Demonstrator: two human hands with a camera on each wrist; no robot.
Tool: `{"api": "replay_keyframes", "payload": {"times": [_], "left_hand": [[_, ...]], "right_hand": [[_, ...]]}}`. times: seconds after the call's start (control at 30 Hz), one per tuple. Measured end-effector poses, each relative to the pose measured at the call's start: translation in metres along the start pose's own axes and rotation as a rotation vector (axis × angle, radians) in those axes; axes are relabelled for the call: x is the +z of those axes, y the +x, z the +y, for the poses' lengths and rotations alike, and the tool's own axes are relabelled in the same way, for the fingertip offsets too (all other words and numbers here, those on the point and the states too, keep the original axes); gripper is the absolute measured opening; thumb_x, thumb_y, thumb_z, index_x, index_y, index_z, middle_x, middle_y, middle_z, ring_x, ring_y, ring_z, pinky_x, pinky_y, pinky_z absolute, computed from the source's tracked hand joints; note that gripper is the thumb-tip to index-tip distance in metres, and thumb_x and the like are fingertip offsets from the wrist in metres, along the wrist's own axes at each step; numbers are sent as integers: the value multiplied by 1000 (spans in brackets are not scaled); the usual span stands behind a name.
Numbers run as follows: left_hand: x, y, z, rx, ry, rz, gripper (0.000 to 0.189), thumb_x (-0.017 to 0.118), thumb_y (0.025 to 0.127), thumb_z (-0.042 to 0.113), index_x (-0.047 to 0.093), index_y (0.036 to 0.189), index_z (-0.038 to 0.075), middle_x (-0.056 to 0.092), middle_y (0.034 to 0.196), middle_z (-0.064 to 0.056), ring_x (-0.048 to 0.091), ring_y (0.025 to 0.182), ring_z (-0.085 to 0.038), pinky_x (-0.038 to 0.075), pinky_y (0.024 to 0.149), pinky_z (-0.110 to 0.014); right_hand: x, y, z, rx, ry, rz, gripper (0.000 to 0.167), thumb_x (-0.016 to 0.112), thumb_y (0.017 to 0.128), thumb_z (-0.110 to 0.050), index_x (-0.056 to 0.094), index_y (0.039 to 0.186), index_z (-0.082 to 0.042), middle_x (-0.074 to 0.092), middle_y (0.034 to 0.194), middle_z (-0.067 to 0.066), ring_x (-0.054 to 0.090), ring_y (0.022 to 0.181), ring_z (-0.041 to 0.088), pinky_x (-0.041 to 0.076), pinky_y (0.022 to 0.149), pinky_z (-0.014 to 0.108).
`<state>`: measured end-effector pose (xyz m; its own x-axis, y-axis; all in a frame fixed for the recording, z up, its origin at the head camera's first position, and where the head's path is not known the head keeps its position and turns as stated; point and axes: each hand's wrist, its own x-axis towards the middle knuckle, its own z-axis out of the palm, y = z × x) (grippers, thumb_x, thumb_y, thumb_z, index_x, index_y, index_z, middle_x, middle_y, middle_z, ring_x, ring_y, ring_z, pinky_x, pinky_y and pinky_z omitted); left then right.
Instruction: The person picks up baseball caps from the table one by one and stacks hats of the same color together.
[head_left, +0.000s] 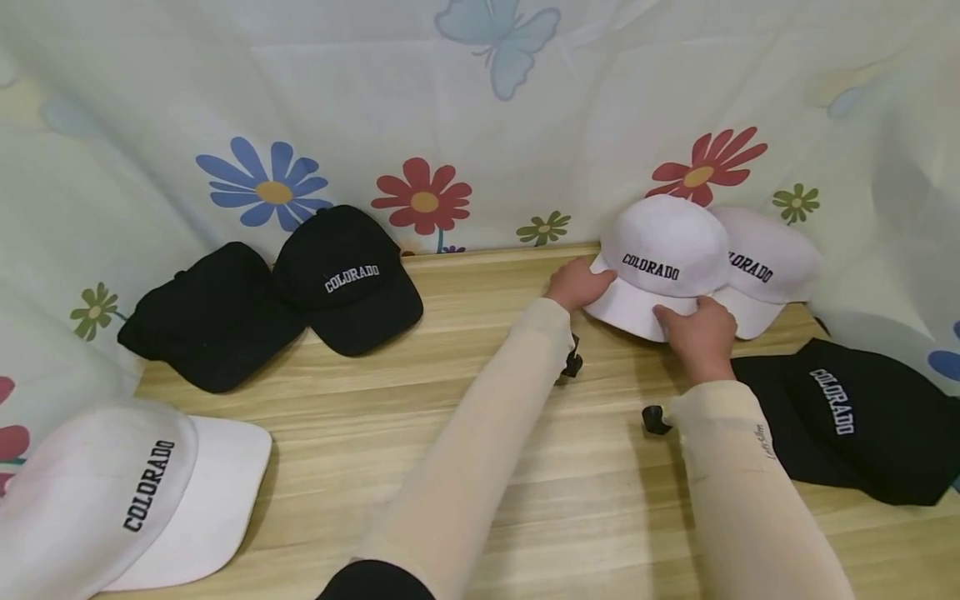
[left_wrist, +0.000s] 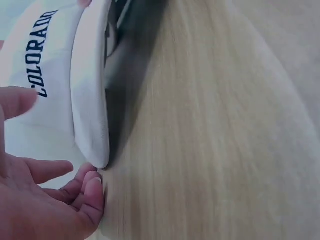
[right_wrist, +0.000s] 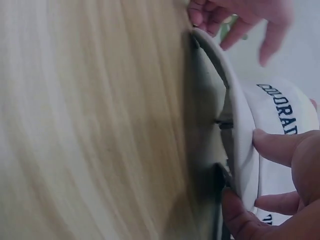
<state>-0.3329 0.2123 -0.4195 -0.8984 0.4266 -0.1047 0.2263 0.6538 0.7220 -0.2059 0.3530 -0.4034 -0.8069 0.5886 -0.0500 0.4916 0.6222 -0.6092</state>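
Observation:
A white cap [head_left: 663, 242] with COLORADO in black letters stands at the back right, in front of a second white cap [head_left: 776, 258]. My right hand [head_left: 701, 333] pinches the front cap's brim [right_wrist: 243, 150], thumb on top and fingers under the edge. At the brim's other end is my left hand [head_left: 579, 285]. Its fingertips [left_wrist: 94, 187] touch the brim's corner, loosely bent, while the thumb and forefinger stay apart from the cap. In the right wrist view, the brim's front edge is raised off the wooden table [right_wrist: 100, 120].
Two black caps [head_left: 352, 279] [head_left: 217, 317] sit side by side at the back left. Front left lies a white cap [head_left: 150, 492]; a black cap [head_left: 862, 417] lies beside my right forearm. A flowered curtain [head_left: 465, 125] hangs behind the table.

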Motion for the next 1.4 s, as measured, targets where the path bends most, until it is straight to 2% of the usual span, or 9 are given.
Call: {"api": "replay_keyframes", "payload": {"times": [0.1,0.33,0.5,0.67,0.77,0.9,1.2,1.27,1.4], "left_hand": [[-7,-9,-3,-7,-108,-12,42,54,94,39,63,124,10,67,120,-6,63,107,-19,49,91,-28],[-17,-23,-13,-33,-470,-71,47,64,91,17,54,135,5,60,132,-13,61,115,-25,52,93,-33],[-33,-34,-21,-18,-548,-141,49,65,89,11,52,136,4,62,128,-14,64,107,-25,54,87,-33],[-56,-53,-25,18,-493,-151,53,65,90,9,45,138,-1,59,127,-15,63,106,-24,54,88,-33],[-67,-67,-26,30,-426,-115,49,67,89,9,49,133,-3,62,118,-15,64,100,-23,54,84,-30],[-79,-88,-28,47,-336,-54,44,69,88,11,55,127,-2,64,105,-12,61,92,-19,53,79,-28],[-99,-135,-58,91,-204,50,35,74,85,18,63,114,2,67,99,-7,59,84,-16,52,71,-25],[-102,-149,-65,99,-153,70,36,75,84,20,64,113,2,67,101,-8,59,86,-16,52,72,-26],[-108,-178,-76,109,-61,88,48,77,83,23,60,125,5,66,113,-7,61,101,-18,54,82,-28]], "right_hand": [[-6,-5,-2,-14,38,-30,71,63,91,-36,40,142,9,45,141,31,40,130,46,30,111,55],[-19,-20,-11,-43,56,-92,79,69,88,-38,35,147,1,41,146,25,38,129,43,29,111,58],[-26,-32,-18,-94,83,-121,80,71,86,-41,37,146,-2,46,141,25,43,120,40,37,104,56],[-30,-47,-20,-128,81,-136,86,68,85,-51,34,147,-2,50,125,25,47,102,36,44,75,42],[-31,-57,-21,-147,88,-149,84,66,86,-52,35,147,-3,53,121,23,51,97,33,43,68,33],[-31,-69,-25,-169,117,-172,82,66,87,-51,36,146,-4,55,123,22,54,100,32,44,70,31],[-19,-95,-41,-277,96,-247,89,64,88,-52,27,152,-3,46,134,27,50,114,41,47,81,43],[-15,-102,-42,-303,95,-273,88,64,89,-50,26,151,-1,46,134,27,53,113,41,48,81,42],[-7,-119,-43,-369,70,-280,89,65,89,-49,28,150,4,50,130,26,59,109,40,52,76,38]]}}
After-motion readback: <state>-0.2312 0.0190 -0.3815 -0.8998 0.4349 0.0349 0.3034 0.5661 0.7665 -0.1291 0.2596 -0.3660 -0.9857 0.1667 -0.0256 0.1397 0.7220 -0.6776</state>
